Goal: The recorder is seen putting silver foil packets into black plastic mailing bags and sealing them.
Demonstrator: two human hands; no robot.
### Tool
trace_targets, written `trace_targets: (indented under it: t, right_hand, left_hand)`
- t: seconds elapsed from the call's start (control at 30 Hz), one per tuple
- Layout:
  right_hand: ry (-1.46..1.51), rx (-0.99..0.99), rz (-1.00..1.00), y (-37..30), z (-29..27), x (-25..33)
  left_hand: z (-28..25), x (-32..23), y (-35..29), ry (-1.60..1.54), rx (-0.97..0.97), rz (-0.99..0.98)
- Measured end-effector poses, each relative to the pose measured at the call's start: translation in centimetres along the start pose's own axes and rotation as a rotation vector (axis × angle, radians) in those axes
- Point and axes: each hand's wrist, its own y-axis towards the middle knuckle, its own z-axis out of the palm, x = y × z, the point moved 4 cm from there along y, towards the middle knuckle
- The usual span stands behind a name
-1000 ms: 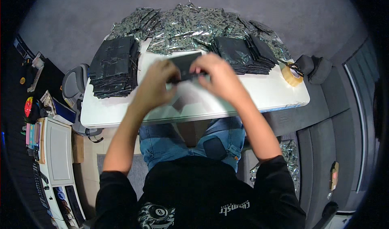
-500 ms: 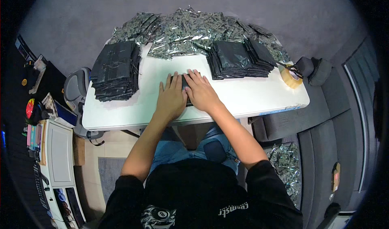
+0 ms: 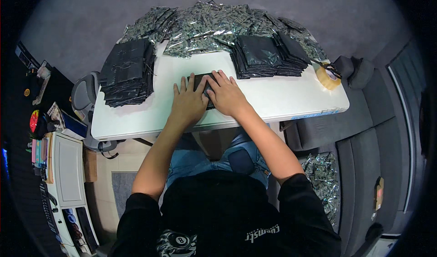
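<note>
A flat black plastic packet (image 3: 210, 105) lies near the front edge of the white table, mostly covered by my hands. My left hand (image 3: 190, 101) is pressed flat over its left side, fingers spread. Over the right side rests my right hand (image 3: 226, 95), also flat, with its fingers fanned out. Both thumbs point inward over the packet. To the left stands a tall stack of black plastic packets (image 3: 125, 70). Another group of black packets (image 3: 259, 52), leaning over one another, sits beyond my right hand.
Shiny patterned foil bags (image 3: 205, 27) heap along the table's far edge. A tape roll (image 3: 328, 78) and black scissors (image 3: 332, 69) lie at the right end. A grey sofa (image 3: 337, 116) stands to the right; a grey chair (image 3: 84, 93) and white cabinet (image 3: 68, 166) are left.
My hands have shifted slightly, and more of the black packet shows between and beyond the fingers. The whole view has tilted a little, so the table sits higher.
</note>
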Motion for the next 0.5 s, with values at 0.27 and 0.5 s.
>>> trace_targets:
  t: [0.27, 0.5]
  right_hand:
    - [0.073, -0.150, -0.036, -0.5, 0.2, -0.3]
    - [0.211, -0.348, 0.158, -5.3, -2.6, 0.4]
  left_hand:
    - [0.2, -0.1, -0.1, -0.073, 0.006, 0.010]
    - [-0.7, 0.9, -2.5, -0.225, -0.157, -0.213]
